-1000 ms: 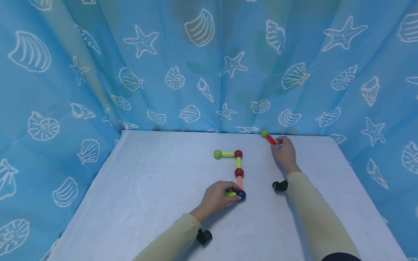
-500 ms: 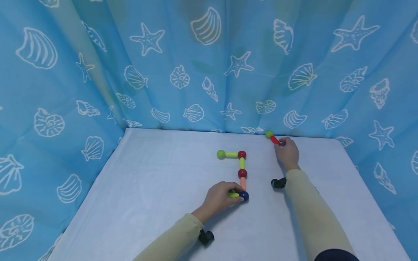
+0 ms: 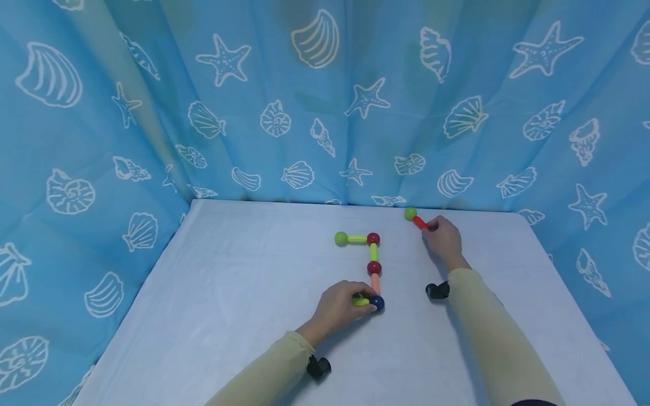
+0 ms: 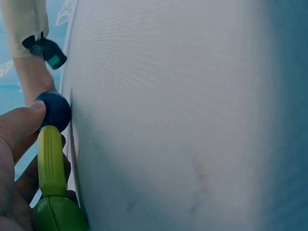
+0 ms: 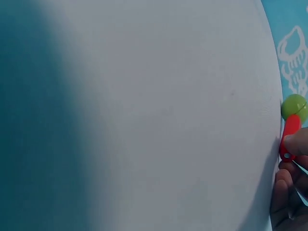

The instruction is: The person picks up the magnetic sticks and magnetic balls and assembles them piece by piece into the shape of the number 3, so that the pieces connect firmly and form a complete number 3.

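1. Steadying the near corner: the left hand (image 3: 336, 304) grasps the blue ball (image 3: 377, 304), its thumb on the surface in the left wrist view; its other fingers lie behind a lime stick (image 4: 51, 161) that leads from this ball to a dark green ball (image 4: 57, 214).
2. Chain on the white table (image 3: 228, 270): from the blue ball a pink stick (image 3: 375, 283) leads away to the near red ball (image 3: 374, 268); beyond it come the middle lime stick (image 3: 374, 252), the far red ball (image 3: 373, 238) at the bend, and the far lime stick (image 3: 358, 239), which ends in a pale green ball (image 3: 341, 238).
3. Loose pair, well apart from the chain: the right hand (image 3: 444, 238) pinches a red stick (image 3: 420, 223) near the table's far edge; a bright green ball (image 3: 411, 213) caps its outer end; a metal tip (image 5: 287, 156) shows at the other; whether the pair touches the table cannot be told.
4. Handling, as judged: a light, even left grip suits best, since a tug on the blue ball could bend the chain; the red stick is better pinched at mid-length and moved slowly, leaving its tip bare and its ball unstrained.
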Demonstrator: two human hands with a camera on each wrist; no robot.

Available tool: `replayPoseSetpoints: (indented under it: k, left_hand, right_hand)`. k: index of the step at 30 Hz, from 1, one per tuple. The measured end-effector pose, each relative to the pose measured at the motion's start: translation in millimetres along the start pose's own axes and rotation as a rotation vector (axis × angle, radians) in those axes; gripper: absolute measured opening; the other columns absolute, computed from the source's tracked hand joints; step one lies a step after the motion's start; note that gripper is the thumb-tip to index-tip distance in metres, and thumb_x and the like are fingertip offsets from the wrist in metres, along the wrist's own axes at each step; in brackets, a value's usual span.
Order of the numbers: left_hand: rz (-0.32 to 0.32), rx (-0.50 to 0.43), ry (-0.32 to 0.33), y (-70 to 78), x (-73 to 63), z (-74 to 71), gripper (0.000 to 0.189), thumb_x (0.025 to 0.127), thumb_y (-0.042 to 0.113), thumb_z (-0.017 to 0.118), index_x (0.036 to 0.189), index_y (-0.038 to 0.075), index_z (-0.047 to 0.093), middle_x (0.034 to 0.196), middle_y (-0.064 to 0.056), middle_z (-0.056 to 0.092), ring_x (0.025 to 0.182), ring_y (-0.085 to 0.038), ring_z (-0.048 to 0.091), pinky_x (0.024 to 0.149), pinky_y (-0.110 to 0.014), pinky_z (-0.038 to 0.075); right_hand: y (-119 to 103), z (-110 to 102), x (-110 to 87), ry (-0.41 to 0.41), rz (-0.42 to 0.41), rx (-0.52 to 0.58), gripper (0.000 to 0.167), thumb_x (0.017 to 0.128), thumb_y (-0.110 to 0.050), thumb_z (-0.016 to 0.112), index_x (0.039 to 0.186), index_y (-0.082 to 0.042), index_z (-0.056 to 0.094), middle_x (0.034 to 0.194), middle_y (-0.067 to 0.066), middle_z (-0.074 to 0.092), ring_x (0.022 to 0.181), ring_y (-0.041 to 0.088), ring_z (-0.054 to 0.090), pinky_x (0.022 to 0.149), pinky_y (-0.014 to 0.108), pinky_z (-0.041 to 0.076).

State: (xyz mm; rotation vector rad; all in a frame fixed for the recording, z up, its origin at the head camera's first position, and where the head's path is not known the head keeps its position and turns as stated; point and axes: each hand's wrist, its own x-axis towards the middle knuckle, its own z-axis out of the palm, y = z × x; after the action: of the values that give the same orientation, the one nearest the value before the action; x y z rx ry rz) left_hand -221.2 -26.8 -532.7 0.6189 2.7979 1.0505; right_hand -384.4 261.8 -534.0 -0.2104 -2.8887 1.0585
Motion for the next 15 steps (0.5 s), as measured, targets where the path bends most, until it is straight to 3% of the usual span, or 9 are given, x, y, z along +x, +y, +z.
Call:
replayPoseSetpoints:
  k: [4,15]
  left_hand:
    - [-0.014,0.003,-0.004,2.4,-0.4,-0.9,0.025,0.089,0.032,0.080,0.113,0.027,0.076,0.113,0.013,0.072,0.104,-0.009,0.062,0.093,-0.030,0.051]
    - [-0.029,0.019,-0.008,3.3,-0.2,0.5,0.026,0.090,0.033,0.080,0.115,0.028,0.075,0.115,0.013,0.072,0.108,-0.011,0.063,0.096,-0.032,0.051]
  right_hand:
    - [1,-3,-12.6,-0.021,-0.066,-0.043,0.023,0.098,-0.012,0.063,0.115,0.002,0.059,0.110,0.023,0.062,0.100,0.037,0.056,0.092,0.052,0.050]
    - [7,-9,-53.4,-0.165,-0.130,-0.048,0.021,0.096,-0.017,0.069,0.112,-0.005,0.061,0.103,0.015,0.064,0.091,0.030,0.056,0.081,0.041,0.051]
